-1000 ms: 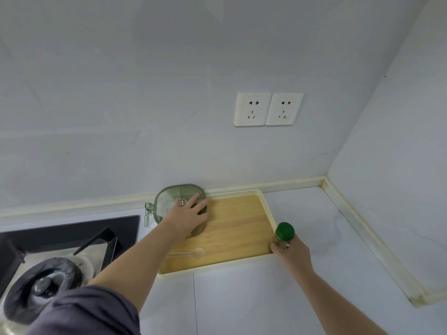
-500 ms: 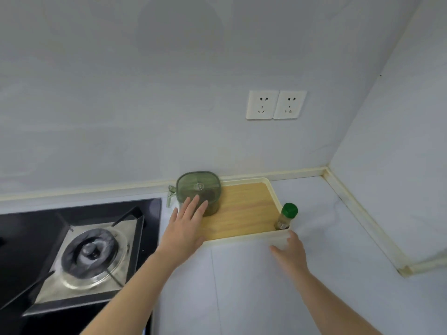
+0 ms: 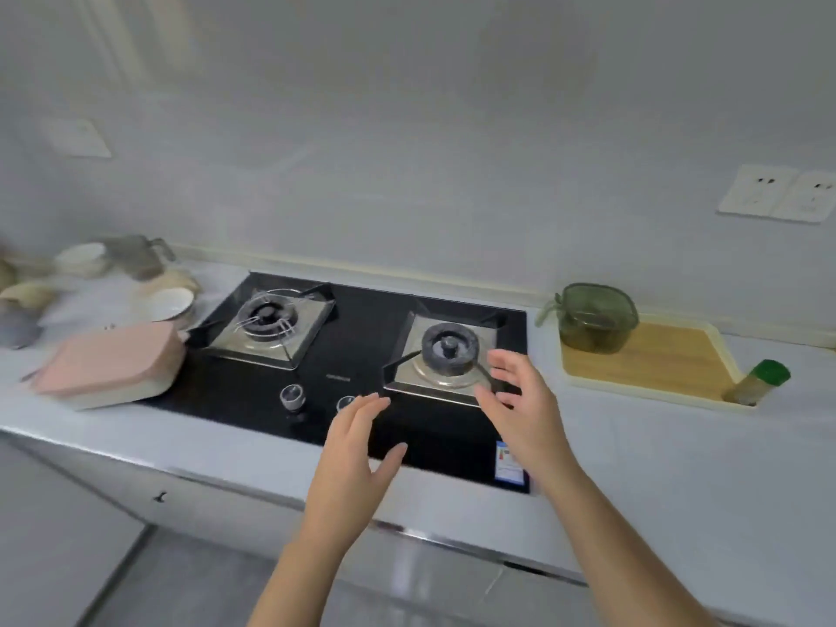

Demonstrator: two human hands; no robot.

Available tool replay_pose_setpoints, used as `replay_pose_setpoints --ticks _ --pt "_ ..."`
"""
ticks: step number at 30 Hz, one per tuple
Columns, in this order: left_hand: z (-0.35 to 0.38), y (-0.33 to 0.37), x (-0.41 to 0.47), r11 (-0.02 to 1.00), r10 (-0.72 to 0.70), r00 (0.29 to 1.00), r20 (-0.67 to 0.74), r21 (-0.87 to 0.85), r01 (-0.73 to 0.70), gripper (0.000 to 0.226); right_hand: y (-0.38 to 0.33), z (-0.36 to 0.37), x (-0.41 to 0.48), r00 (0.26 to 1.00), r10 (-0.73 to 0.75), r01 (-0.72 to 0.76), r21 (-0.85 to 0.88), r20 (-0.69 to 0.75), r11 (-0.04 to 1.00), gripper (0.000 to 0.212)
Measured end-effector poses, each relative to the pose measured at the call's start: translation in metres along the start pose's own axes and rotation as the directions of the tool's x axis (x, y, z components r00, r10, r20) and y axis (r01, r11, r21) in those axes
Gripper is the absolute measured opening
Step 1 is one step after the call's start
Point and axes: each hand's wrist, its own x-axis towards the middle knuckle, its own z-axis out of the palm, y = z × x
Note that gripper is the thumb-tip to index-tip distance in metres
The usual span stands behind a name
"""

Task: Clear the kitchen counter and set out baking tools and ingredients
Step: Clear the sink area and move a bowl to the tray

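Hands: left hand (image 3: 357,450) and right hand (image 3: 520,409) hover over the stove (image 3: 362,355), each grip apart (empty).
Desk (image 3: 678,445): jar (image 3: 597,319) on tray (image 3: 656,359).

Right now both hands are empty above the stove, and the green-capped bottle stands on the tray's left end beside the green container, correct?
Not quite. In the head view the green-capped bottle stands at the tray's right end, apart from the green container on the left end. Left hand and right hand are empty above the stove.

Soft, even, dim-white light with faint shadows. Motion blur smears the far-left dishes (image 3: 81,282). Wide-angle bending curves the bench (image 3: 678,468) edges.
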Motion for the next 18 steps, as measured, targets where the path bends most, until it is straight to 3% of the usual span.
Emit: replay_pose_setpoints --ticks 9,18 --pt "-0.203 -0.112 -0.122 0.965 -0.247 0.911 -0.33 0.0 0.262 0.043 -0.148 0.232 -0.078 0.904 -0.188 0.13 0.173 0.384 0.976 0.035" --pt "-0.288 -0.181 -0.188 0.917 -0.362 0.745 -0.56 -0.07 0.393 0.041 -0.205 0.359 -0.126 0.768 -0.259 0.103 0.287 0.586 0.952 0.022"
